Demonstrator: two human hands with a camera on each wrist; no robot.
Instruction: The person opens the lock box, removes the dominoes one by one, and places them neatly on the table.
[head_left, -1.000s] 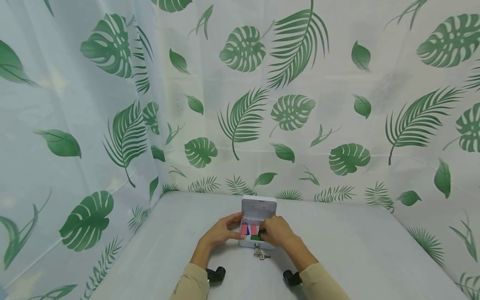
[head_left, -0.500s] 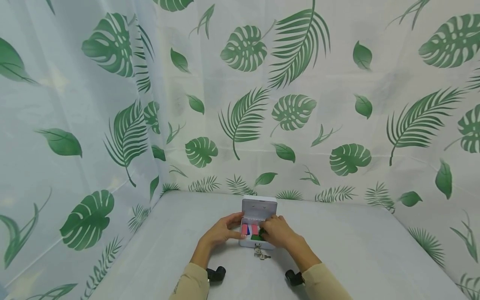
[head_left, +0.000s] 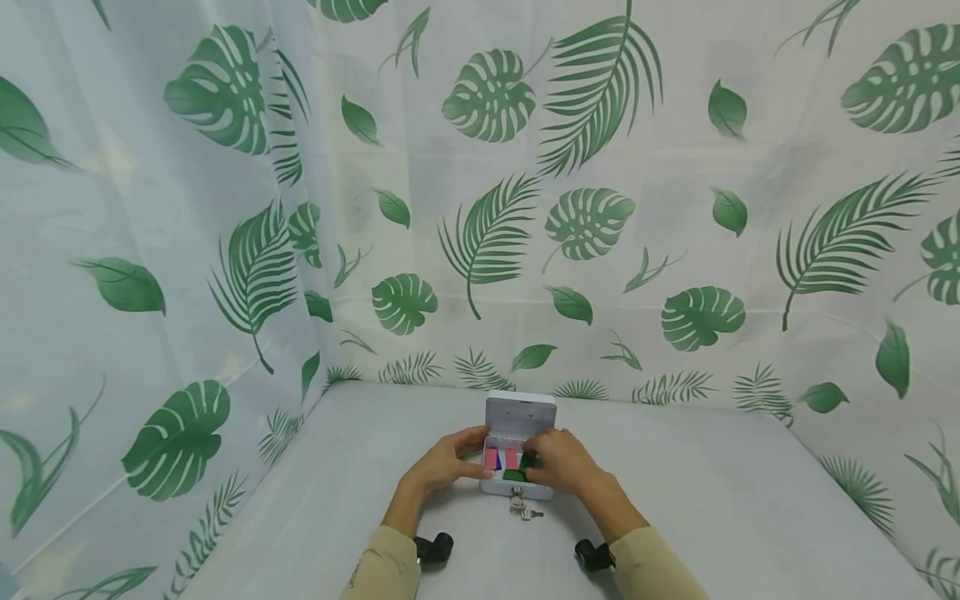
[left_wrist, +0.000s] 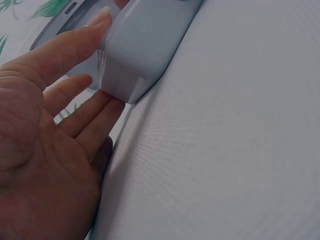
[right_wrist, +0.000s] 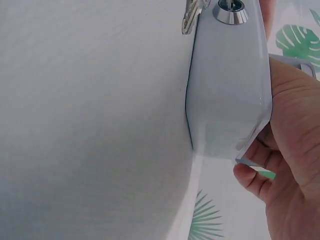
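- We are seeing the right hand (head_left: 567, 462) sitting a touch farther toward its own side than a moment ago, and more of the dark green block (head_left: 528, 460) is showing beside its fingertips.
- Its fingers are bending into the white box (head_left: 495, 489), the thumb standing a little apart; we are not managing to tell whether they are pinching that block or only touching it.
- The left hand (head_left: 444, 460) is staying put: its thumb and fingers are spreading wide and touching the box's left side, apparently steadying it.
- The box is standing on the table (head_left: 480, 554), its lid (head_left: 521, 415) raised behind; the keys (head_left: 530, 513) are showing just in front.
- Inside, the left pink block (head_left: 491, 459), right pink block (head_left: 512, 460) and front green block (head_left: 513, 476) are keeping their places.
- We are judging this a small adjustment at the right end, leaving the other pieces undisturbed.
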